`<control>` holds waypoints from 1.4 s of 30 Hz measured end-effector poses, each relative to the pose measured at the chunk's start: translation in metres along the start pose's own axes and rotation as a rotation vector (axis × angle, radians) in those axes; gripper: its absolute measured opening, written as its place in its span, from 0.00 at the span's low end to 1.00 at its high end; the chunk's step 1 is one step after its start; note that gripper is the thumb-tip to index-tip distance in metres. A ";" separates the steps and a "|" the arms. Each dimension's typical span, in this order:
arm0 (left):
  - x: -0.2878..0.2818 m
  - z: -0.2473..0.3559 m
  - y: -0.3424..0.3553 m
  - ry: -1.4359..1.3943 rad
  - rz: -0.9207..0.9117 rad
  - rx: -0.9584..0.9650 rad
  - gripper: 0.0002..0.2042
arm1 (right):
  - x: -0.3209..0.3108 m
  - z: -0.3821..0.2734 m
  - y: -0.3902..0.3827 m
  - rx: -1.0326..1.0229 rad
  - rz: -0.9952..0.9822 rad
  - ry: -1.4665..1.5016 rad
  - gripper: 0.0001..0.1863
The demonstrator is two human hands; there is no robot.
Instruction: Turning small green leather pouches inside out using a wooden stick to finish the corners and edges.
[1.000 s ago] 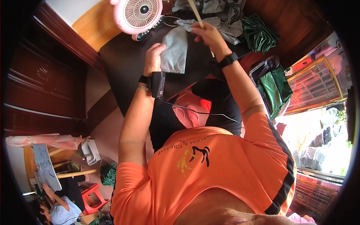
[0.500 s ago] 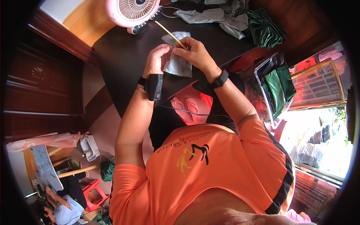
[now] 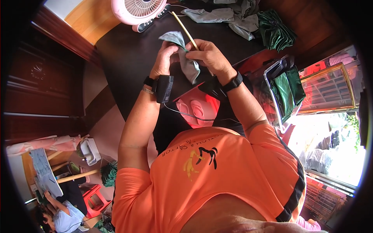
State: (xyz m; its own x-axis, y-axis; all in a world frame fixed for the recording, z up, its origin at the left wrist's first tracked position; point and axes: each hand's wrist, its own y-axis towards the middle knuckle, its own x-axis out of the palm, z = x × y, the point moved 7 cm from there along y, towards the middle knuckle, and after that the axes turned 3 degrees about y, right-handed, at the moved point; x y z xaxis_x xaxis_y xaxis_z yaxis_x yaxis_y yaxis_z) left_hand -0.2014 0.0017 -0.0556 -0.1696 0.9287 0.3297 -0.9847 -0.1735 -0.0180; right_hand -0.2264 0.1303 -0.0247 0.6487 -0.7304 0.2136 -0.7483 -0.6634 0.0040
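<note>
My left hand [image 3: 165,58] is closed on a small grey cloth piece with a green inner side [image 3: 191,73], its fingertips partly hidden behind it. My right hand [image 3: 206,56] is curled round a long pale wooden stick [image 3: 179,24], thumb and finger also at the cloth's middle. The cloth is pinched in the middle, its upper end flaring out toward the upper left and its lower end hanging toward me. Both hands are over a black tabletop [image 3: 128,58].
Pink fan [image 3: 139,11] at the back; loose grey fabric [image 3: 210,15] and a folded green stack [image 3: 274,31] back right. Green cloth [image 3: 287,91] on a metal-framed holder at my right. A co-worker [image 3: 66,217] at lower left near a red stool [image 3: 93,200].
Over the last second both hands came together and the stick swung over to the left. Since half a second ago the cloth has bunched in the middle, its top end lifted up-left.
</note>
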 end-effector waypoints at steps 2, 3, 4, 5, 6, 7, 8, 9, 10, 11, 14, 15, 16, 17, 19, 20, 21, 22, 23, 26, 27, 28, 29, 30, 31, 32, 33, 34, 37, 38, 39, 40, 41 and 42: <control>0.003 -0.002 0.001 -0.092 -0.069 -0.010 0.18 | 0.006 -0.001 -0.004 0.032 -0.014 0.073 0.07; 0.007 -0.002 0.001 -0.184 -0.138 -0.020 0.18 | 0.009 0.000 -0.005 0.063 -0.028 0.146 0.07; 0.011 0.004 -0.003 -0.179 -0.118 -0.012 0.17 | 0.004 0.005 -0.003 0.078 -0.014 0.104 0.07; 0.011 0.003 -0.002 -0.180 -0.121 -0.014 0.17 | 0.002 0.009 -0.002 0.078 -0.010 0.103 0.07; 0.006 0.005 0.001 -0.047 -0.083 0.036 0.16 | 0.000 0.009 -0.001 0.026 0.018 0.040 0.06; 0.002 0.009 0.000 0.087 -0.041 0.084 0.15 | -0.002 0.009 0.000 -0.024 0.044 -0.021 0.05; 0.000 0.009 -0.001 0.005 -0.017 0.063 0.12 | -0.004 0.012 0.000 -0.021 0.045 -0.020 0.05; 0.001 0.010 -0.002 0.005 -0.018 0.060 0.12 | -0.006 0.013 0.001 -0.042 0.041 -0.114 0.05; 0.000 0.011 -0.002 -0.009 -0.007 0.061 0.11 | -0.007 0.013 0.002 -0.062 0.034 -0.207 0.06; -0.001 0.011 -0.003 -0.023 0.003 0.062 0.10 | -0.008 0.013 0.002 -0.060 0.034 -0.205 0.06; -0.004 0.012 -0.002 -0.002 0.030 0.088 0.08 | -0.009 0.004 -0.002 -0.043 0.087 -0.160 0.09; -0.005 0.013 -0.002 0.011 0.050 0.100 0.08 | -0.007 -0.002 -0.005 -0.039 0.087 -0.159 0.09; -0.006 0.015 -0.002 -0.036 0.082 0.109 0.05 | -0.007 -0.006 -0.009 -0.013 0.099 -0.160 0.09; -0.005 0.016 -0.003 -0.036 0.082 0.106 0.05 | -0.007 -0.008 -0.012 0.013 0.111 -0.161 0.10; -0.002 0.018 -0.004 -0.048 0.076 0.103 0.05 | -0.005 -0.006 -0.013 0.005 0.106 -0.163 0.10; 0.000 0.018 -0.004 -0.047 0.074 0.099 0.05 | -0.006 -0.004 -0.011 -0.064 0.107 -0.201 0.10; 0.000 0.019 -0.004 -0.027 0.079 0.104 0.05 | -0.006 -0.004 -0.011 -0.133 0.109 -0.238 0.10; -0.001 0.019 -0.005 -0.006 0.089 0.109 0.05 | -0.003 -0.003 -0.012 -0.145 0.123 -0.229 0.09; -0.002 0.017 -0.005 -0.005 0.091 0.105 0.05 | -0.001 -0.001 -0.011 -0.142 0.123 -0.226 0.09; -0.002 0.014 -0.002 -0.016 0.069 0.099 0.05 | 0.003 -0.003 -0.011 -0.177 0.184 -0.485 0.09; -0.001 0.014 -0.003 -0.004 0.073 0.108 0.05 | 0.002 -0.003 -0.012 -0.176 0.188 -0.483 0.09; -0.002 0.014 -0.003 0.008 0.082 0.119 0.05 | 0.002 -0.003 -0.012 -0.182 0.203 -0.524 0.10; -0.003 0.013 -0.003 0.010 0.084 0.118 0.05 | 0.002 -0.004 -0.013 -0.187 0.218 -0.565 0.10; -0.005 0.014 -0.002 0.037 0.100 0.126 0.05 | 0.002 -0.004 -0.013 -0.186 0.217 -0.563 0.10; -0.005 0.014 -0.002 0.061 0.116 0.133 0.05 | -0.002 -0.006 -0.016 -0.192 0.253 -0.472 0.10; -0.005 0.014 -0.002 0.060 0.117 0.132 0.05 | -0.006 -0.006 -0.018 -0.198 0.289 -0.382 0.11; -0.004 0.015 -0.002 0.063 0.113 0.131 0.05 | -0.006 -0.006 -0.017 -0.196 0.289 -0.382 0.11; -0.004 0.015 -0.002 0.067 0.110 0.129 0.05 | -0.002 -0.004 -0.015 -0.187 0.233 -0.386 0.11; -0.001 0.016 -0.004 0.055 0.094 0.183 0.05 | 0.006 -0.006 -0.016 -0.179 0.181 -0.474 0.11; 0.000 0.017 -0.004 0.055 0.093 0.182 0.05 | 0.008 -0.006 -0.016 -0.168 0.166 -0.554 0.11; 0.001 0.019 -0.005 0.068 0.098 0.188 0.05 | 0.009 -0.006 -0.016 -0.156 0.149 -0.633 0.11; 0.001 0.021 -0.006 0.082 0.103 0.195 0.05 | 0.007 -0.003 -0.015 -0.164 0.155 -0.614 0.11; -0.001 0.019 -0.005 0.082 0.104 0.195 0.05 | 0.007 -0.001 -0.015 -0.163 0.155 -0.613 0.11; -0.006 0.016 -0.002 0.105 0.110 0.192 0.05 | 0.005 0.001 -0.016 -0.161 0.174 -0.519 0.11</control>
State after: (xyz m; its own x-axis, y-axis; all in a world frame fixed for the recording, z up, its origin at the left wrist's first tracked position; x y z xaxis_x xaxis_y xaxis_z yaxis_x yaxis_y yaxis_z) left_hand -0.1976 -0.0085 -0.0419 -0.2882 0.9282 0.2353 -0.9360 -0.3249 0.1352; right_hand -0.2110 0.1372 -0.0242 0.4667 -0.8379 -0.2831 -0.8355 -0.5227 0.1694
